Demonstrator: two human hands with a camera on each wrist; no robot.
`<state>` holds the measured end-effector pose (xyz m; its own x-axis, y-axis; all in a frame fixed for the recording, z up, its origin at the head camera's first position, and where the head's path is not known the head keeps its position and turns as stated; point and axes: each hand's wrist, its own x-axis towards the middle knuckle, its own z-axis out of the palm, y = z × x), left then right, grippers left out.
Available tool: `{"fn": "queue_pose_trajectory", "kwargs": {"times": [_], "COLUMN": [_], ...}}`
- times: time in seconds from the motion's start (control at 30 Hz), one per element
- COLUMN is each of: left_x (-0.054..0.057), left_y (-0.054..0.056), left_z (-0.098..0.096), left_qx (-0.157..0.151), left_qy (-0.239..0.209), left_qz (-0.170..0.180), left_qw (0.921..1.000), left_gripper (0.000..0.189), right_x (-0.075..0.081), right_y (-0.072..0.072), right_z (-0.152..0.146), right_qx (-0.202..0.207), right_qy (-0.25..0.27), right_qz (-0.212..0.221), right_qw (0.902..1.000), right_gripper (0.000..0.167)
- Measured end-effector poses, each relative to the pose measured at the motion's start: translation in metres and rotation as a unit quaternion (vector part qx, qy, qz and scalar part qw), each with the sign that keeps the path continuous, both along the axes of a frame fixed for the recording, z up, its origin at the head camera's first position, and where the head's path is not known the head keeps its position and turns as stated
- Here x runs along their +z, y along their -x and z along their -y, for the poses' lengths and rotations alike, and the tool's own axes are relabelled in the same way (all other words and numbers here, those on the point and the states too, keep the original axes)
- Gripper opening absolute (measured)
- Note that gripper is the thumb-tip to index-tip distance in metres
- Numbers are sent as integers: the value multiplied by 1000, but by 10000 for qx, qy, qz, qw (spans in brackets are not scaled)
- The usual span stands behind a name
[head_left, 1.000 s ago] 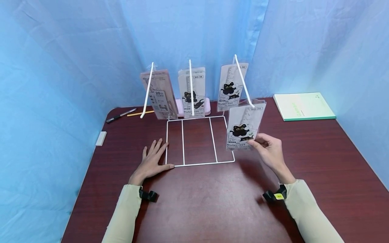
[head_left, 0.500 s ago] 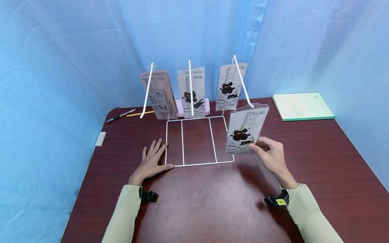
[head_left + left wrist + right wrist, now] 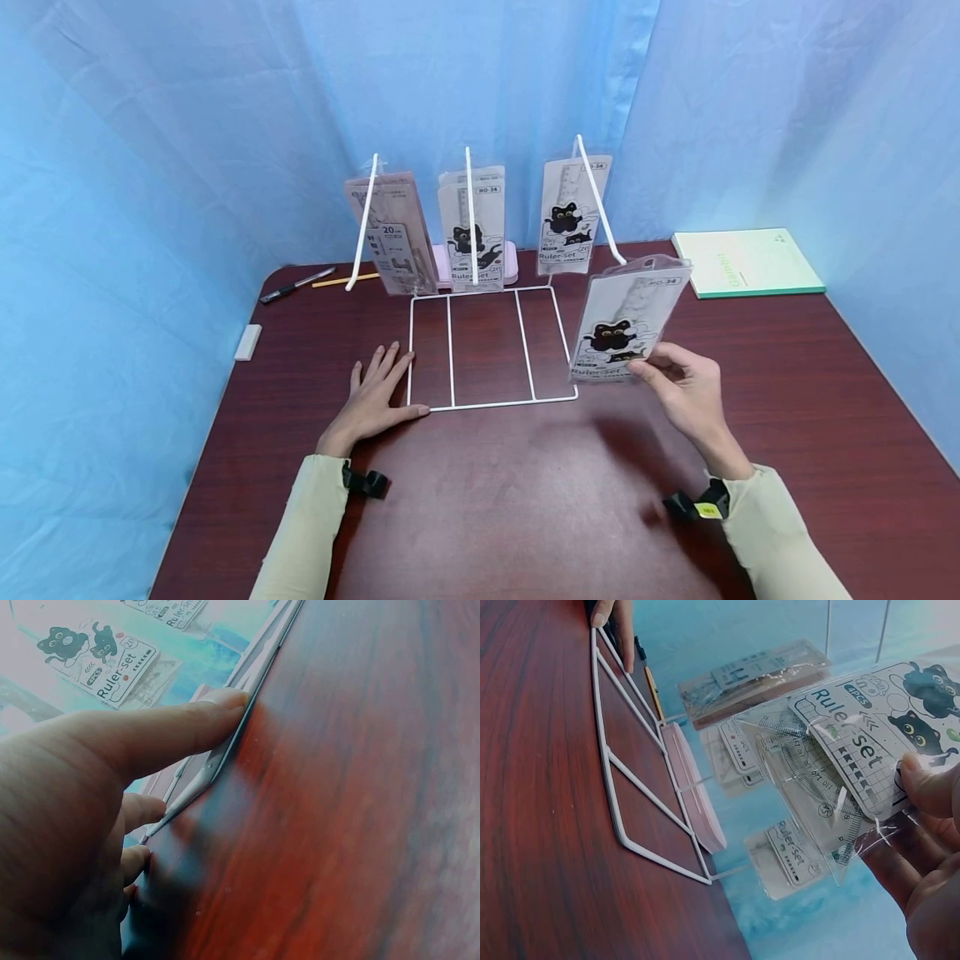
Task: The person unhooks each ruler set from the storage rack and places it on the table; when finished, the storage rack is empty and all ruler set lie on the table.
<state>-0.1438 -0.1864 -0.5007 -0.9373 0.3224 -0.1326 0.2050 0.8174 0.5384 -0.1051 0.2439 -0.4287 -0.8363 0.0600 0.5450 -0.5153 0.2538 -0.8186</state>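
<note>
My right hand (image 3: 688,400) pinches the lower right edge of a clear-packed ruler set (image 3: 626,312) with black cats on its card. The pack tilts to the right, its top beside the tip of the right hook (image 3: 600,200). Through the plastic in the right wrist view, a protractor (image 3: 799,754) shows. My left hand (image 3: 369,407) lies with fingers spread on the front left corner of the white wire rack (image 3: 495,406), thumb (image 3: 187,727) on its front bar. Another ruler set (image 3: 562,237) hangs farther back on the right hook.
More ruler sets (image 3: 480,217) hang on the middle hook, pinkish packs (image 3: 397,233) on the left one. Behind the rack lies a lilac case (image 3: 512,262). A pen (image 3: 296,286), pencil (image 3: 337,282), white block (image 3: 248,342) and green-edged notebook (image 3: 750,262) lie around.
My right hand has drawn the ruler set right and toward me, from the right hook's tip to beside it. The pack behind it swayed slightly. My left hand has stayed in place.
</note>
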Motion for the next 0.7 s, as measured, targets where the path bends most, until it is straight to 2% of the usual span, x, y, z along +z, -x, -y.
{"fn": "queue_pose_trajectory", "kwargs": {"times": [0.17, 0.37, 0.6, 0.7], "left_x": [0, 0, -1, 0], "left_y": [0, 1, 1, 2], "left_z": [0, 0, 0, 0], "left_qx": [-5, -3, -9, -17], "left_qy": [-15, -41, -1, -26], "left_qz": [-28, -26, -21, 8], "left_qw": [10000, 10000, 10000, 10000], "left_gripper": [99, 99, 99, 99], "right_x": [-4, -6, -9, -13], "right_y": [-2, -4, -5, -4], "right_z": [-10, -22, -34, -39], "right_qx": [-104, -342, -902, -900], "right_qy": [289, 431, 181, 302], "right_qz": [56, 197, 821, 1076], "right_qw": [9995, 9983, 9924, 9896], "right_gripper": [13, 34, 30, 26]}}
